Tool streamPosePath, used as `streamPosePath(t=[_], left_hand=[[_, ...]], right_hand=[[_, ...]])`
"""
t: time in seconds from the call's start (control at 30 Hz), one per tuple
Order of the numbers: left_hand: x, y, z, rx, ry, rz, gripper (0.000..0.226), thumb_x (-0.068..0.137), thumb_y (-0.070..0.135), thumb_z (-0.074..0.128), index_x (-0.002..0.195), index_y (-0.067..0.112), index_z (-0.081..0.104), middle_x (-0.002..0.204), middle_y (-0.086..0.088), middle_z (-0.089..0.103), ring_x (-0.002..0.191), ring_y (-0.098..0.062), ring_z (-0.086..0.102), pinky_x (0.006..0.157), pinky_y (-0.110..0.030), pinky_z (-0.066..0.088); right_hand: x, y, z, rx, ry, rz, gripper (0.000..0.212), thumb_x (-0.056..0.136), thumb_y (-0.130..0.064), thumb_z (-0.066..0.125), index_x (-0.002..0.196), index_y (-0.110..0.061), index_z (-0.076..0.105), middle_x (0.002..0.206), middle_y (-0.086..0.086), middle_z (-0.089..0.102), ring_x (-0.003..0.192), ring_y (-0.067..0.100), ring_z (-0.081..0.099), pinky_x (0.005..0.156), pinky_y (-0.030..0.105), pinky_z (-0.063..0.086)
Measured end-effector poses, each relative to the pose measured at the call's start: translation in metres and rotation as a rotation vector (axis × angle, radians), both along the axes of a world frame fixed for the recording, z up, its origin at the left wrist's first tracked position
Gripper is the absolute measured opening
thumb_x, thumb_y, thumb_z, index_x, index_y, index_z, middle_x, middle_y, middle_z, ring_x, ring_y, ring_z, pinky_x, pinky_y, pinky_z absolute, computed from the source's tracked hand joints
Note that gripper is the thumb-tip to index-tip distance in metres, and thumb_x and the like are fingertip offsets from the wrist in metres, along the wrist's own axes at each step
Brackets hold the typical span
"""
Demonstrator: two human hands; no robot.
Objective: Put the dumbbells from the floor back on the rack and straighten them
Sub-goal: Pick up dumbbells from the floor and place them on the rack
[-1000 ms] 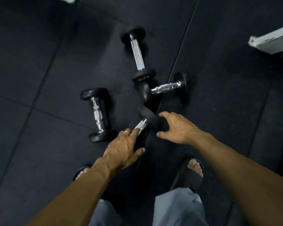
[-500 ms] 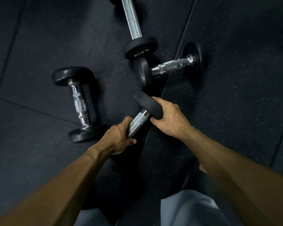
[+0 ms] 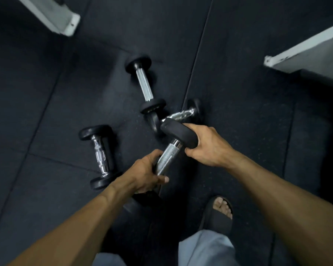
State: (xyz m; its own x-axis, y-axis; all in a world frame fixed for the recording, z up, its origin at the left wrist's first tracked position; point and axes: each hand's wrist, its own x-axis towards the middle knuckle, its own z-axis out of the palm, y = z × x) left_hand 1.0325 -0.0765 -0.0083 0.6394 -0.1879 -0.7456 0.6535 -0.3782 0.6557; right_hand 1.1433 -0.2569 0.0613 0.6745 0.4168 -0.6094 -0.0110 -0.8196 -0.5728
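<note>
At six o'clock, the dumbbell (image 3: 171, 150) now hangs lifted off the floor (image 3: 46, 93), left hand (image 3: 144, 173) wrapping its handle, right hand (image 3: 206, 144) gripping its head; rack next.

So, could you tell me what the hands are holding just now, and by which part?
One dumbbell: the left hand grips its chrome handle, the right hand its upper black head.

Gym floor — black rubber mat tiles (image 3: 46, 93), 4 dumbbells (image 3: 145, 84), white metal frame feet (image 3: 304, 52)
</note>
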Motion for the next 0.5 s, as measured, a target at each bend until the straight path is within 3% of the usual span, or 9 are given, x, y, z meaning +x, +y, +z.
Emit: streamPosePath(t=[0.13,0.3,0.43,0.5], left_hand=[[0.034,-0.003,0.086,0.023,-0.122,-0.055,0.055,0.077,0.016,0.079,0.118,0.036,0.048,0.077,0.001,0.061,0.060,-0.014,0.057,0.055,-0.027,0.049],[0.077,-0.012,0.222,0.044,-0.315,-0.149,0.053,0.078,0.018,0.078,0.119,0.036,0.049,0.082,0.010,0.058,0.071,-0.009,0.057,0.066,-0.019,0.049],[0.112,-0.033,0.332,-0.010,-0.424,-0.204,0.049,0.074,0.019,0.078,0.110,0.039,0.052,0.084,0.004,0.062,0.073,-0.014,0.060,0.075,-0.037,0.056],[0.130,-0.051,0.385,-0.018,-0.496,-0.247,0.051,0.072,0.020,0.078,0.110,0.041,0.051,0.082,0.008,0.062,0.072,-0.013,0.061,0.074,-0.038,0.056]], right_hand=[[0.018,-0.010,0.091,0.013,-0.088,-0.047,0.052,0.077,-0.006,0.069,0.117,-0.037,0.061,0.078,-0.016,0.065,0.072,0.001,0.062,0.064,0.020,0.048],[0.038,-0.028,0.228,0.034,-0.234,-0.086,0.057,0.073,-0.010,0.067,0.120,-0.042,0.058,0.077,-0.016,0.064,0.072,0.005,0.062,0.065,0.026,0.048],[0.051,-0.058,0.349,0.038,-0.373,-0.130,0.059,0.073,-0.007,0.067,0.121,-0.041,0.056,0.083,-0.015,0.068,0.078,0.006,0.064,0.074,0.031,0.056],[0.056,-0.078,0.406,0.036,-0.426,-0.152,0.058,0.074,-0.007,0.068,0.120,-0.040,0.057,0.084,-0.014,0.068,0.078,0.005,0.064,0.075,0.032,0.057]])
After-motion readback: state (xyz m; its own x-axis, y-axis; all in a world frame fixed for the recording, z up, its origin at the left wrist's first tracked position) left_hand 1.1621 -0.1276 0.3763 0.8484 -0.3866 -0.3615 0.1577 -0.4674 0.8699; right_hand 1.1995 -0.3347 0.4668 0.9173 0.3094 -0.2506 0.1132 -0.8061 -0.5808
